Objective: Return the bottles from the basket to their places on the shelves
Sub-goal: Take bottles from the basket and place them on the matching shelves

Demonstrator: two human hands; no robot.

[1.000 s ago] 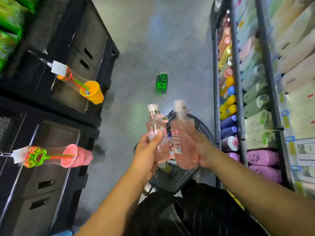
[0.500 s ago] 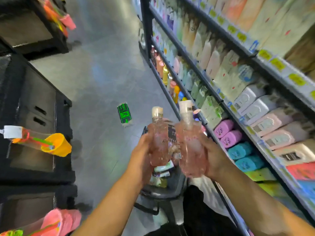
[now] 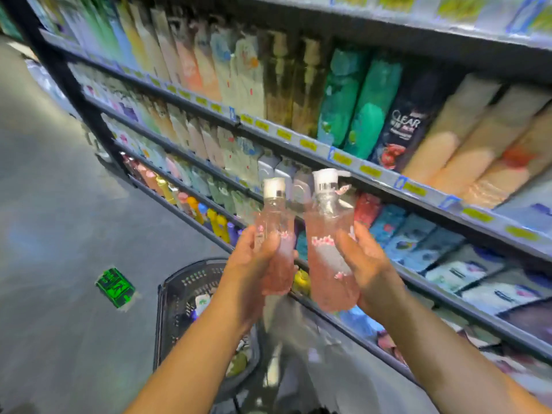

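Bottles up in both hands, in front of the shelves (image 3: 298,138): your left hand (image 3: 254,264) grips the slimmer pink bottle (image 3: 276,234), right hand (image 3: 369,264) grips the pump-top pink bottle (image 3: 328,249), both upright, side by side. Basket (image 3: 185,291) sits below on the floor w/ more items inside.

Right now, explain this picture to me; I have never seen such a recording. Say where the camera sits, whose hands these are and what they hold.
No machine here: a person wears one camera on the head, looking forward and down. The left hand grips a small pink bottle with a white cap; the right hand grips a bigger pink bottle with a white pump. Behind them run shop shelves packed with bottles and pouches. A dark basket with more goods stands on the grey floor below.
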